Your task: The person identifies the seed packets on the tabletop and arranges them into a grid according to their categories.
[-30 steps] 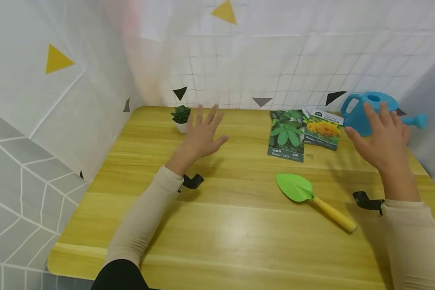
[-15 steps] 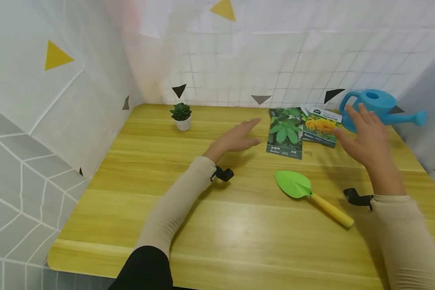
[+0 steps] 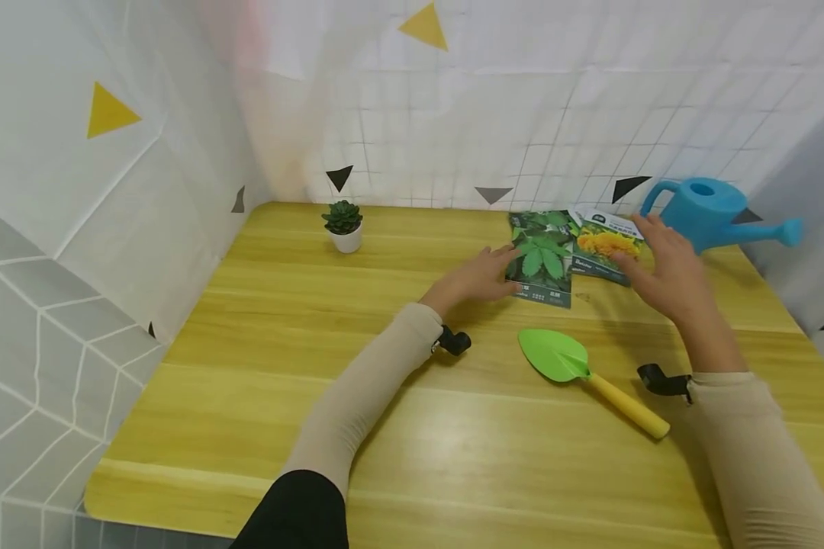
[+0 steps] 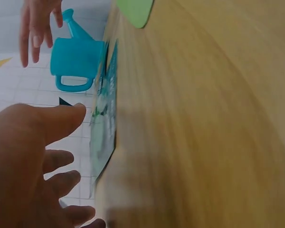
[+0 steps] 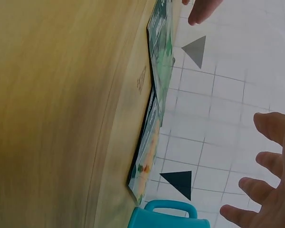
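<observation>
Two seed packets lie at the back of the table, a green-leaf packet (image 3: pixel 541 263) and, at its right, a yellow-flower packet (image 3: pixel 603 242). My left hand (image 3: pixel 475 277) reaches in from the left, its fingertips overlapping the leaf packet's left edge in the head view. In the left wrist view its thumb and fingers are spread, with nothing between them. My right hand (image 3: pixel 674 276) hovers at the flower packet's right side, fingers apart and holding nothing. Behind it stands a blue watering can (image 3: pixel 709 210), spout to the right.
A green hand trowel (image 3: pixel 556 355) with a yellow handle lies in front of the packets. A small potted succulent (image 3: pixel 344 226) stands at the back left of the wooden table (image 3: pixel 261 396). A patterned cloth wall (image 3: pixel 453 114) rises behind the table.
My left hand has moved right, from near the succulent to the leaf packet. My right hand has shifted left from in front of the watering can toward the flower packet.
</observation>
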`<state>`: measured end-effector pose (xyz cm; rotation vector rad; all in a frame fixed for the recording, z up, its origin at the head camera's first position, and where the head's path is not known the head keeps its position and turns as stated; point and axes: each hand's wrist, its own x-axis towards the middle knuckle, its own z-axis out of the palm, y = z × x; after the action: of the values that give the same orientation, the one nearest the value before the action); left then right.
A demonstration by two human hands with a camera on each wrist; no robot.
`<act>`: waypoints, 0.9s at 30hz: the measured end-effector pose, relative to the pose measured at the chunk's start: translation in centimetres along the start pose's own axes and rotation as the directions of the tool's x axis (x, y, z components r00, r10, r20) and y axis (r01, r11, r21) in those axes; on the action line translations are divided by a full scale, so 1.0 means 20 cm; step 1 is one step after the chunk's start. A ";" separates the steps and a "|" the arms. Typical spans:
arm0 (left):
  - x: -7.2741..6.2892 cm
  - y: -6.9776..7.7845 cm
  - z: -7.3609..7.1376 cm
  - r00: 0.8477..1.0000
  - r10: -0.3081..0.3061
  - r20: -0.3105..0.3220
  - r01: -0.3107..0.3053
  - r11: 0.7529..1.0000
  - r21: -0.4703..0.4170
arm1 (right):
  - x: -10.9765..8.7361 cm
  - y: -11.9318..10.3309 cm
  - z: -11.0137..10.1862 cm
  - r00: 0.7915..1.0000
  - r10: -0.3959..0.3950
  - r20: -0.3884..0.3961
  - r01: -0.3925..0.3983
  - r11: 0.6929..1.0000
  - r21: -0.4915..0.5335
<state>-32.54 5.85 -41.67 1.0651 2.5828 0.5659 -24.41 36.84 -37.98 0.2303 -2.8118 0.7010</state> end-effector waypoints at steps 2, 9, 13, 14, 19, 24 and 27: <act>0.01 0.00 0.02 1.000 -0.005 -0.002 0.005 1.000 0.016 | 0.01 0.00 0.01 1.000 -0.016 0.002 0.016 1.000 0.008; 0.05 0.01 0.06 0.999 -0.030 -0.024 0.032 0.995 0.090 | 0.02 0.02 0.05 0.998 -0.062 0.023 0.062 0.998 0.027; 0.05 0.01 0.07 0.998 -0.063 -0.002 0.063 0.990 0.124 | 0.01 0.03 0.07 0.998 -0.050 0.035 0.049 0.998 0.031; 0.05 0.01 0.07 0.998 -0.068 0.005 0.067 0.989 0.131 | 0.01 0.04 0.07 0.998 -0.046 0.040 0.045 0.999 0.026; 0.03 0.03 0.06 0.997 -0.077 0.027 0.072 0.987 0.141 | 0.02 0.05 0.08 0.997 -0.030 0.066 0.028 0.999 0.033; 0.02 0.04 0.05 0.996 -0.081 0.031 0.076 0.985 0.153 | 0.02 0.06 0.08 0.995 -0.032 0.091 0.027 0.998 0.059; 0.02 0.04 0.05 0.996 -0.081 0.034 0.074 0.984 0.161 | 0.02 0.08 0.09 0.992 -0.040 0.118 0.034 0.998 0.056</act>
<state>-31.95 6.82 -42.27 1.0075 2.6570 0.3197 -25.37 37.30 -40.16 0.3443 -2.8955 0.7795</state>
